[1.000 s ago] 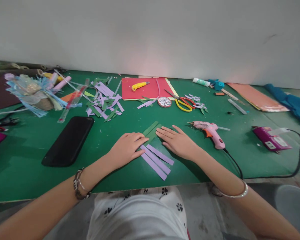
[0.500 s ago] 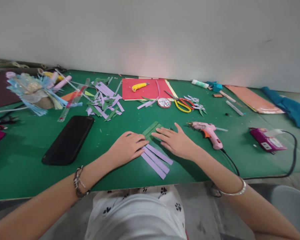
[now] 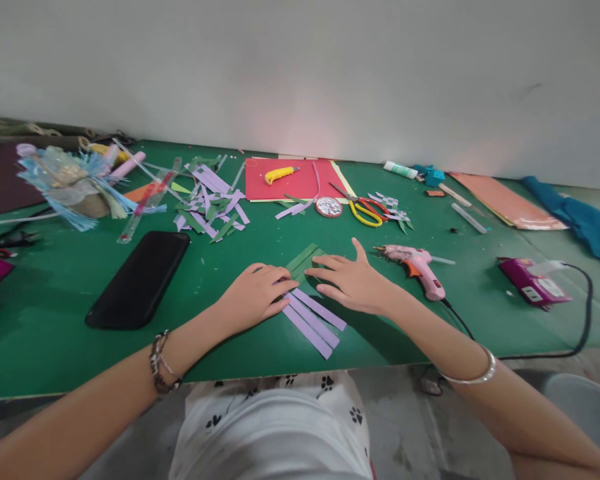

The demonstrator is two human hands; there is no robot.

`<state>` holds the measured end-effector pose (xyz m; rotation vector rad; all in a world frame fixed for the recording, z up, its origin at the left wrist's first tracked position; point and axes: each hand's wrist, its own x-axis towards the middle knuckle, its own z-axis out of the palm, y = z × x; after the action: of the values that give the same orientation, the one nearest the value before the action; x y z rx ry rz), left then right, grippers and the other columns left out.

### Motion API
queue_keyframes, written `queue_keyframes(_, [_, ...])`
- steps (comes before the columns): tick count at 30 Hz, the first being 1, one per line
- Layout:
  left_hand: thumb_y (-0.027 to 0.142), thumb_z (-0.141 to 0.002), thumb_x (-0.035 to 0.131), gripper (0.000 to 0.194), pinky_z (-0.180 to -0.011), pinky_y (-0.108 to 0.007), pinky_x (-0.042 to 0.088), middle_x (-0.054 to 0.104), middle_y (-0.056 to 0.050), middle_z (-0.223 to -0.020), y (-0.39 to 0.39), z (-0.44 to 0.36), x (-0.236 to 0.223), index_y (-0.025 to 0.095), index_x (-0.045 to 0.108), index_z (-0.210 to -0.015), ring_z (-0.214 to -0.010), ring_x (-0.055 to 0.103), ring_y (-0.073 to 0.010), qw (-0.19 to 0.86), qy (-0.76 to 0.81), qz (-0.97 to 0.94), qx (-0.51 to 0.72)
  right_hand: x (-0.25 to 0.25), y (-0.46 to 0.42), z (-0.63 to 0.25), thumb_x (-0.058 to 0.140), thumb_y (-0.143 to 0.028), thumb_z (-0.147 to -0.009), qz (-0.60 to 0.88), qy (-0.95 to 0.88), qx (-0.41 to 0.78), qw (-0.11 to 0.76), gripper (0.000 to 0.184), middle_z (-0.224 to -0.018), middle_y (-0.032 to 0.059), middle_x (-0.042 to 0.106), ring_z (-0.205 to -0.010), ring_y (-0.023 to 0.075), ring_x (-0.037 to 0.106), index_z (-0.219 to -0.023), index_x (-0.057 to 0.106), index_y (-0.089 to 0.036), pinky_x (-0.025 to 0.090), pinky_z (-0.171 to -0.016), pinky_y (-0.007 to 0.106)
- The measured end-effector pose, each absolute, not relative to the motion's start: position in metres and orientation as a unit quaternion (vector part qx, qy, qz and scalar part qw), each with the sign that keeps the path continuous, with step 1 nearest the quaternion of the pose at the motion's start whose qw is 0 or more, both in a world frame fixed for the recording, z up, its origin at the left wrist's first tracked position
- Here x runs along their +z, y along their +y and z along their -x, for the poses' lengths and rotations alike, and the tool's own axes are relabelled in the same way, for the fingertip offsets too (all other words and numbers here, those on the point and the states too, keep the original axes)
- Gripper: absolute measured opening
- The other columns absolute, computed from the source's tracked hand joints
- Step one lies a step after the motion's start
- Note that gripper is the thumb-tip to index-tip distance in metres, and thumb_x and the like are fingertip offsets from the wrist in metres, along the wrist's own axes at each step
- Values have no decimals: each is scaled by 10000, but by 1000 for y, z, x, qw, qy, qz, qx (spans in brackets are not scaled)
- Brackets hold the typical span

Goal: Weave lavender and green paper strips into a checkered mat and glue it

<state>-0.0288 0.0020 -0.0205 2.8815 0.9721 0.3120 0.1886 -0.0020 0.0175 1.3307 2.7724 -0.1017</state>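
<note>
Green paper strips lie slanted on the green table between my hands, and several purple paper strips fan out from them toward the front edge. My left hand rests flat with its fingertips on the left end of the strips, where green and purple meet; its fingers hide that spot. Over the right end of the green strips is my right hand, fingers spread and thumb raised, with nothing in it. Whether its fingertips touch the paper I cannot tell.
A black phone-shaped slab lies left; a pink glue gun with a cord lies right, near a purple power box. Behind are cut paper scraps, red paper with a yellow cutter, and scissors.
My right hand has lifted slightly off the green strips, and its fingers have spread with the thumb up. The left hand has stayed in place on the paper.
</note>
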Motion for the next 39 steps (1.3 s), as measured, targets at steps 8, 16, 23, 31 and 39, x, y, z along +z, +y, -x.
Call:
queue_keyframes(8, [257, -871, 427, 263, -835, -331, 357, 591, -53, -1054, 2, 29, -20, 194, 558, -1089, -954, 544, -177, 48, 320, -941, 101, 18, -1, -189, 256, -352, -901, -440, 898, -15, 17, 388, -1201, 82, 548, -1131, 216, 477, -1136, 553, -266, 84, -982, 635])
queue_keyframes(16, [271, -873, 409, 270, -830, -341, 372, 582, -59, -1044, 3, 29, -19, 193, 553, -1088, -941, 537, -187, 64, 316, -941, 98, 16, 3, -199, 273, -347, -897, -480, 877, 24, 1, 383, -1185, 71, 557, -1143, 209, 462, -1033, 618, -252, 66, -1013, 592])
queue_keyframes(23, [357, -736, 576, 435, -822, -370, 417, 519, -106, -1095, 3, 28, -15, 140, 499, -1105, -995, 495, -249, 86, 431, -887, 141, 19, 6, -196, 256, -276, -895, -507, 860, 15, -53, 370, -1133, 70, 573, -1071, 194, 514, -1014, 603, -239, 85, -1019, 560])
queue_keyframes(31, [267, -688, 626, 253, -710, -321, 454, 555, -61, -898, 2, 23, -9, 150, 511, -881, -828, 567, -214, 202, 494, -839, 112, 23, 2, -193, 344, -255, -851, -546, 827, -20, -136, 295, -1106, 71, 583, -1082, 206, 503, -1081, 526, -221, 168, -1005, 522])
queue_keyframes(39, [242, -764, 523, 456, -715, -293, 452, 601, -32, -900, 4, 28, 7, 189, 355, -1184, -778, 582, -167, 329, 483, -768, 261, 26, 3, -195, 391, -301, -825, -557, 786, -76, -258, 316, -1075, 88, 587, -996, 205, 544, -1111, 482, -202, 256, -976, 486])
